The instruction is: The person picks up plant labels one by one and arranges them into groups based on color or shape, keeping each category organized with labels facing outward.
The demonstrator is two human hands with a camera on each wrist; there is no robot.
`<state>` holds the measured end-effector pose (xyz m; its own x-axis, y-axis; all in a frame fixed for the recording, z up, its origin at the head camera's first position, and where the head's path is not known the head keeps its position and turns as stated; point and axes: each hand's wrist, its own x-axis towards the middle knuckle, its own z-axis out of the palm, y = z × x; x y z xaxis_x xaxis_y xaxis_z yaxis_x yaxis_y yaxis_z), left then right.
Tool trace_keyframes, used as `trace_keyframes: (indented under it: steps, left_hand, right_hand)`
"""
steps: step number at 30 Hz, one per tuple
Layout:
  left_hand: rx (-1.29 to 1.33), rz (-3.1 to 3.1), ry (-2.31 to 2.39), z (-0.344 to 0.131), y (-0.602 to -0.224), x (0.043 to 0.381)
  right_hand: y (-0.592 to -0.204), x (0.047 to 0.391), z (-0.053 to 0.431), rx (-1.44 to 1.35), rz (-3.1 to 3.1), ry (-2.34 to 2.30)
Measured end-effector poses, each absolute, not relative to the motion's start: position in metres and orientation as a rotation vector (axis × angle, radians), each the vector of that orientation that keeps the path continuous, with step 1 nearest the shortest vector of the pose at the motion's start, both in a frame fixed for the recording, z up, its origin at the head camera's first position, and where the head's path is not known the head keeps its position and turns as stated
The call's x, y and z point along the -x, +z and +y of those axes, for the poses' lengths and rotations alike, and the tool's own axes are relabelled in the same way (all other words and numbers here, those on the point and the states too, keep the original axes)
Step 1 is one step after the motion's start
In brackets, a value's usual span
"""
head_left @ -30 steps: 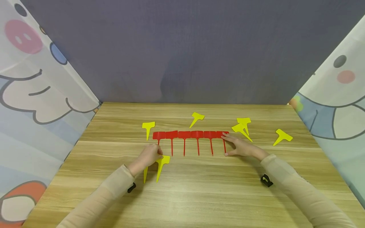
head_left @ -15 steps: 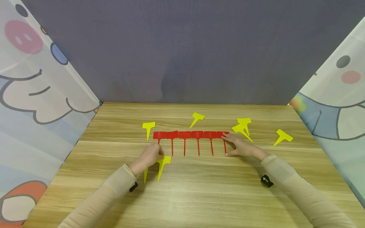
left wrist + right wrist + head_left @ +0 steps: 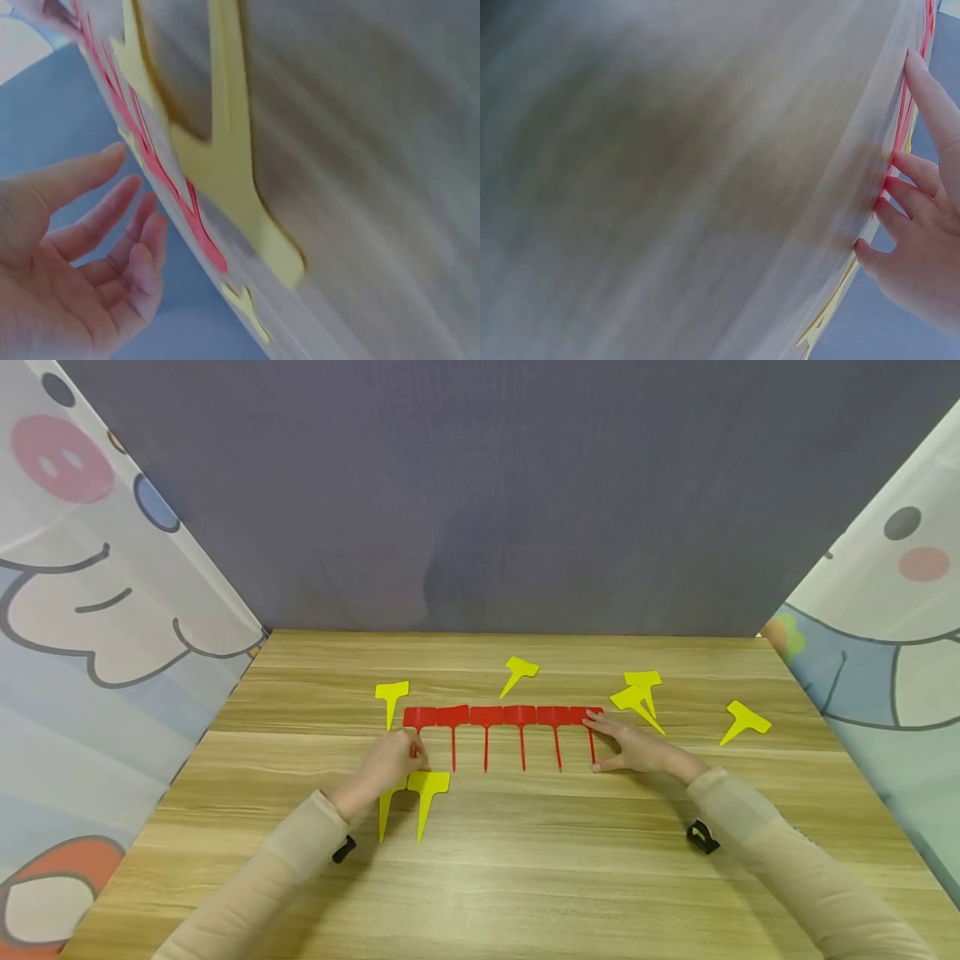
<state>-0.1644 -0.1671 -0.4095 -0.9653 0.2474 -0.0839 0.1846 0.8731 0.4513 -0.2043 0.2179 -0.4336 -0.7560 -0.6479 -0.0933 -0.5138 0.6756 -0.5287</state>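
Note:
Several red T-shaped plant labels [image 3: 486,716] lie edge to edge in a row, stems toward the near side. Below the row's left end, two yellow T-shaped plant labels [image 3: 427,785] lie side by side; the left one is partly covered. Over them is my left hand [image 3: 387,762], holding nothing. In the left wrist view its thumb and loosely bent fingers [image 3: 135,281] are apart from the larger yellow label [image 3: 225,165]. My right hand [image 3: 633,747] rests its spread fingertips on the rightmost red label [image 3: 581,713], its thumb beside that label's stem.
Other yellow labels lie scattered: one at back left [image 3: 392,692], one behind the row [image 3: 519,672], an overlapping pair [image 3: 642,679] and one further right [image 3: 742,720]. A grey panel [image 3: 495,502] stands behind the wooden table [image 3: 525,877]. Printed cloths [image 3: 97,602] hang at both sides.
The left hand has let go of the right-hand yellow label near it and moved slightly up and left. That label now lies beside the other. The right hand has stayed in place.

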Motion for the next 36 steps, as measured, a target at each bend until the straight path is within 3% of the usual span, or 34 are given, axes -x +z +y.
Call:
trace_keyframes:
  steps: [16, 36]
  left_hand:
    - [-0.292, 2.898, 0.881, -0.211, -0.405, 0.210]
    - [-0.148, 2.949, 0.900, -0.222, -0.405, 0.243]
  right_hand:
    - [-0.434, 0.204, 0.219, 0.950, 2.636, -0.681]
    - [-0.436, 0.206, 0.219, 0.914, 2.620, -0.672]
